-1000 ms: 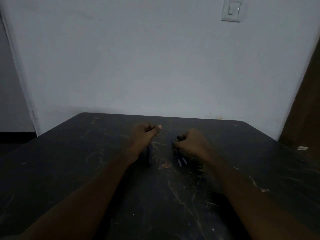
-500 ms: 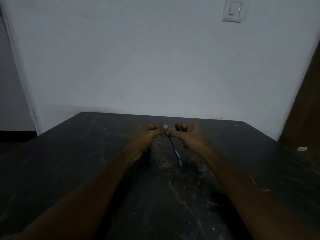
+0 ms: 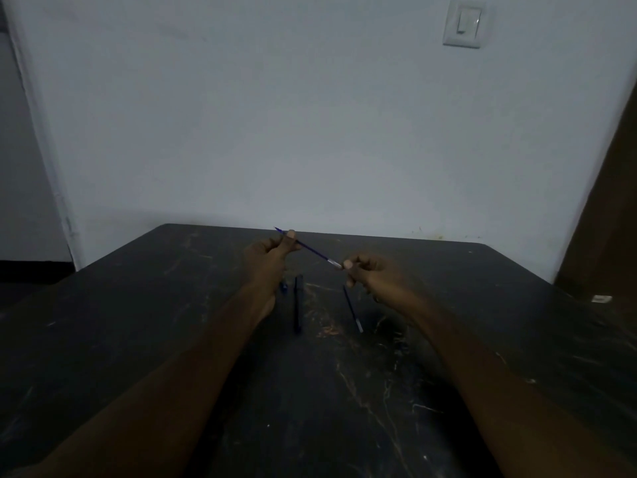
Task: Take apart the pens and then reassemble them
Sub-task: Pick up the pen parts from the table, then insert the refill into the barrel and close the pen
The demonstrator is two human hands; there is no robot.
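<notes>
A thin blue ink refill (image 3: 312,251) hangs above the dark table, slanting from upper left down to lower right. My left hand (image 3: 270,255) pinches its upper end, and my right hand (image 3: 370,276) pinches its silvery tip end. Below, on the table (image 3: 344,391), a dark pen barrel (image 3: 297,303) lies lengthwise beside my left wrist. A small blue piece (image 3: 283,288) sits just left of it. Another thin refill (image 3: 352,308) with a pale tip lies under my right hand.
The dark scratched table runs up to a white wall, with its far edge just behind my hands. A small white scrap (image 3: 601,299) lies near the right edge. A light switch (image 3: 463,24) is high on the wall, and a brown door (image 3: 613,201) stands at right.
My hands rose from the table and met, then drew apart. A blue refill has come off the table and is now stretched between both hands.
</notes>
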